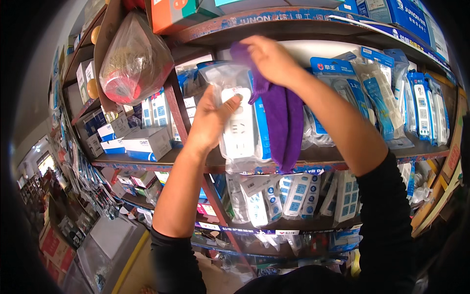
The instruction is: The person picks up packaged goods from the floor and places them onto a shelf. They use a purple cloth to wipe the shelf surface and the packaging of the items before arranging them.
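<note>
A packaged white power strip (238, 126) in a clear plastic bag with a blue card stands upright before the shelf. My left hand (213, 117) grips it from the left, the thumb across its front. Above and to the right, my right hand (266, 58) holds a purple cloth (284, 125) by its upper end. The cloth hangs down along the right side of the pack and in front of the shelf edge; part of it is blurred at my fingertips. More packaged power strips (378, 99) stand on the same shelf to the right, behind my right forearm.
A wooden shelf edge (330, 166) runs below my hands, with bagged power strips (295, 194) on the level beneath. At left, a clear plastic bag (136, 62) hangs beside an upright, above white and blue boxes (147, 143). Larger boxes (183, 14) sit on the top shelf.
</note>
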A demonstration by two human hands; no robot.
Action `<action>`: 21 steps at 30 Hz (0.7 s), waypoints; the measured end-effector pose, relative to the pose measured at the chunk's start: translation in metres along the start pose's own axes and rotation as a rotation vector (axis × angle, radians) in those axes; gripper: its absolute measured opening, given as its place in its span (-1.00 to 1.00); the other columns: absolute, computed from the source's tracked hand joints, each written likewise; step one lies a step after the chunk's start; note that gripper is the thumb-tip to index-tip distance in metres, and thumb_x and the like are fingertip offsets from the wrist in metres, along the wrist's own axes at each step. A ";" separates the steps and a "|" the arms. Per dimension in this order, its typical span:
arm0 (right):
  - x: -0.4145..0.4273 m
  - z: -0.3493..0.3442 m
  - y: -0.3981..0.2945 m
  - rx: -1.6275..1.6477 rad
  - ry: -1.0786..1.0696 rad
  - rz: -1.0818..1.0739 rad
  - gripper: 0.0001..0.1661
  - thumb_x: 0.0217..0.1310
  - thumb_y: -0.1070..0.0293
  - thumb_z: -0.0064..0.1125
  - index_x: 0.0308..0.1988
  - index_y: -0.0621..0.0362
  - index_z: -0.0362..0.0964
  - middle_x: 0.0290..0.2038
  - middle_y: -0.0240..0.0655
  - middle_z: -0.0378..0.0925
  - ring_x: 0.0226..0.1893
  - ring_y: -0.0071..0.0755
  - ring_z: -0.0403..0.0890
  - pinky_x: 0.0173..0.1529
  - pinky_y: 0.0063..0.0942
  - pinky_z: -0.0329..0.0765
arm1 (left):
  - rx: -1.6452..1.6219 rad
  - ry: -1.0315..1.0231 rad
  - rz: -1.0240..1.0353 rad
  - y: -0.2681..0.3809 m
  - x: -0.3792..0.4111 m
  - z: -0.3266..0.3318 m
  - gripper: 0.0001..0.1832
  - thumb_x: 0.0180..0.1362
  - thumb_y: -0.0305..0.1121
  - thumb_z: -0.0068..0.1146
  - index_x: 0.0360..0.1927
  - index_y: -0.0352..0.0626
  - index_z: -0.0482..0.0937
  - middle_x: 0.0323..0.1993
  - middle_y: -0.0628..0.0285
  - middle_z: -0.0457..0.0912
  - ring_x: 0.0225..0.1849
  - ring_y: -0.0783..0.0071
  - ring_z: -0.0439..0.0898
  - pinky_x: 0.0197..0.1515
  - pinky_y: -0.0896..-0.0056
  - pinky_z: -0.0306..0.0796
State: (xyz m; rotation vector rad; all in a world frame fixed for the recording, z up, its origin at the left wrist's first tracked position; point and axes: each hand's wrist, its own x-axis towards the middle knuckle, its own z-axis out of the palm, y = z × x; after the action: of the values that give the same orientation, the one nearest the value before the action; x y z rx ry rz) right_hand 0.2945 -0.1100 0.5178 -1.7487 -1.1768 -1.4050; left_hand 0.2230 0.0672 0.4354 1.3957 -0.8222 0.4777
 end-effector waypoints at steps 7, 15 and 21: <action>-0.041 -0.018 0.027 -0.363 -0.391 0.115 -0.83 0.15 0.44 0.04 -0.37 0.30 0.52 -0.34 0.04 0.59 -0.31 -0.02 0.64 -0.17 -0.24 0.55 | 0.232 0.250 0.067 0.016 -0.012 -0.008 -0.66 0.22 -0.44 0.08 0.05 -0.23 0.35 -0.19 0.17 0.58 -0.21 0.49 0.56 -0.17 0.43 0.46; -0.115 0.003 -0.005 -0.466 -0.941 0.150 -0.32 0.28 0.10 -0.06 0.18 0.42 0.14 0.09 0.22 0.31 0.17 0.28 0.31 0.36 0.08 0.01 | 0.362 0.266 0.137 0.011 -0.005 -0.013 -0.64 0.21 -0.43 0.09 0.04 -0.33 0.34 -0.15 0.12 0.57 -0.17 0.45 0.55 -0.16 0.44 0.45; -0.120 0.009 -0.015 -0.419 -0.953 -0.138 -0.48 0.19 0.40 0.03 0.10 0.43 0.16 0.06 0.20 0.29 0.00 0.19 0.53 0.06 -0.14 0.52 | 0.382 0.250 0.122 0.012 -0.001 -0.016 -0.66 0.21 -0.44 0.08 0.01 -0.35 0.34 -0.17 0.10 0.58 -0.18 0.47 0.54 -0.16 0.46 0.43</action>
State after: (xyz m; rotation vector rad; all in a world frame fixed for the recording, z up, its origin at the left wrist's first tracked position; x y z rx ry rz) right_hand 0.2789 -0.1279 0.3988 -2.8436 -1.5455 -0.9019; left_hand 0.2174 0.0844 0.4431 1.5976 -0.6336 0.9215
